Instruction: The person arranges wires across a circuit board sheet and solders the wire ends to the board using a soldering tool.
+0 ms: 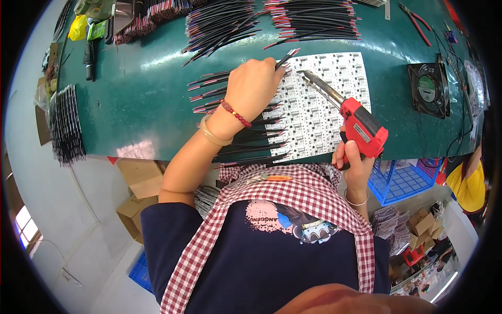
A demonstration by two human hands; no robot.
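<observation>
My right hand (356,162) is wrapped round the grip of a red and black soldering gun (364,127). The gun's metal tip points up and left over a white circuit board panel (334,99) printed with rows of small black patterns. At the panel's upper left corner, my left hand (254,83) pinches a black cable (285,58) whose stripped end shows red and white wires. Several black cables (246,148) lie along the panel's left edge, with their ends on it. Whether the tip touches anything is hard to tell.
Bundles of black cables (222,23) lie along the table's far side, and another bundle (67,125) hangs over its left edge. Red-handled pliers (418,23) and a black fan (429,90) are at the right. A blue crate (402,180) stands below the table.
</observation>
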